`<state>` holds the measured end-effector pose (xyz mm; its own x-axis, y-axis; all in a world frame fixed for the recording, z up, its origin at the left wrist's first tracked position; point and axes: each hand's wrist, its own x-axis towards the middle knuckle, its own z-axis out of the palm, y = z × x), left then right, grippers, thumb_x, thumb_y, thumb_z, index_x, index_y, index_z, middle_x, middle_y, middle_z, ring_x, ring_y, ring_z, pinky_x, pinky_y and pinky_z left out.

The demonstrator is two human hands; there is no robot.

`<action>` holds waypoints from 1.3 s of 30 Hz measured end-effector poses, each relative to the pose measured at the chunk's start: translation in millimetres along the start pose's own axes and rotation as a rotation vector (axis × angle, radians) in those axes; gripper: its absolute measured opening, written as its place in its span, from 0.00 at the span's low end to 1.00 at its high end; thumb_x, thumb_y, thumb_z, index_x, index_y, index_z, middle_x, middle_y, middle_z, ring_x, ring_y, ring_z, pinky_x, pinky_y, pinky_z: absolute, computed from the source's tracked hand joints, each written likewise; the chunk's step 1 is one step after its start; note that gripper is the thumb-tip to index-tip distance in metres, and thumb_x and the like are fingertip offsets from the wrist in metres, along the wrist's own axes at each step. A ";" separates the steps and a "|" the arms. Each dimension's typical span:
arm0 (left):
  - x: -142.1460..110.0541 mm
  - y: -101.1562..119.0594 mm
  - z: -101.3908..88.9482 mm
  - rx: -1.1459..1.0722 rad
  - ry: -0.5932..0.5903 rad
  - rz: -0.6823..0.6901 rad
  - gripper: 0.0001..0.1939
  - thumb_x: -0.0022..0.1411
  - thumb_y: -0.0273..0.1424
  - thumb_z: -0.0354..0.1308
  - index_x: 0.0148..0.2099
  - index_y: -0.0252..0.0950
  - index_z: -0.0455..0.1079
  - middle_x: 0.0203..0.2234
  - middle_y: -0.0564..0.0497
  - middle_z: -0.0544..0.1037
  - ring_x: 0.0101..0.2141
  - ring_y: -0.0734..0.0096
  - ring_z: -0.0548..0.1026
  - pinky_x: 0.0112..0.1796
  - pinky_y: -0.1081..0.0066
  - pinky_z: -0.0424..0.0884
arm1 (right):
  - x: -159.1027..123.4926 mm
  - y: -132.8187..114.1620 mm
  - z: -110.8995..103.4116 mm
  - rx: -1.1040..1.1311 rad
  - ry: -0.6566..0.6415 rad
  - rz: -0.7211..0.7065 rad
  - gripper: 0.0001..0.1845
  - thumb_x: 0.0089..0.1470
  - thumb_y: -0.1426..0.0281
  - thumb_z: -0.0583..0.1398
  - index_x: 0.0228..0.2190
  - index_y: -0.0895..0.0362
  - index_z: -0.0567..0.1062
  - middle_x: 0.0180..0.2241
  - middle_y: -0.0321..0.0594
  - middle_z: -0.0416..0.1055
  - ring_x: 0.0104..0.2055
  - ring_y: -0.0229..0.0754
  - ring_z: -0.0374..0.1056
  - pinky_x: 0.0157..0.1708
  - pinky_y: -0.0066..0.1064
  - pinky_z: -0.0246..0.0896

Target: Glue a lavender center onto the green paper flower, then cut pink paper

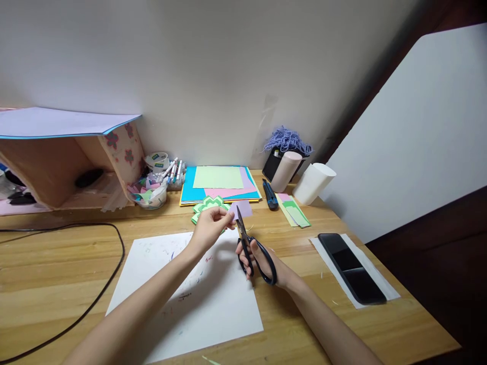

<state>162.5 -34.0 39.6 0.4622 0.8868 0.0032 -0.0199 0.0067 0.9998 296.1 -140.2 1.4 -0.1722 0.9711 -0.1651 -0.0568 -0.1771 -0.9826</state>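
Between its thumb and fingers, my left hand (210,224) pinches a small piece of lilac paper (243,209). My right hand (266,261) has its fingers through the black handles of a pair of scissors (243,238). The scissor blades point up and away, and their tips overlap the lilac paper close to my left fingertips. Just behind my left hand lies a layered green and white paper flower (209,204), partly covered by the hand. A large white sheet (182,299) with coloured pen marks lies under my forearms.
Coloured paper sheets (218,177) are stacked by the wall. A utility knife (270,194), paper strips (294,212), a white roll (315,183) and a black holder with purple yarn (287,141) stand right of them. A phone (350,268) lies right; a cable (114,274) curves left.
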 end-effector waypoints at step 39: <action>4.6 -1.4 -2.3 0.014 -0.023 0.016 0.14 0.52 0.40 0.57 0.28 0.32 0.66 0.21 0.51 0.74 0.23 0.72 0.73 0.25 0.74 0.65 | -3.4 -2.8 9.6 -0.248 0.219 -0.028 0.22 0.48 0.49 0.53 0.26 0.56 0.60 0.17 0.27 0.53 0.12 0.28 0.51 0.10 0.21 0.49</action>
<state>162.5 -28.9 38.2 0.4819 0.8760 0.0194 -0.0146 -0.0141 0.9998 287.3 -144.5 5.5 0.0427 0.9911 -0.1258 0.1876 -0.1316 -0.9734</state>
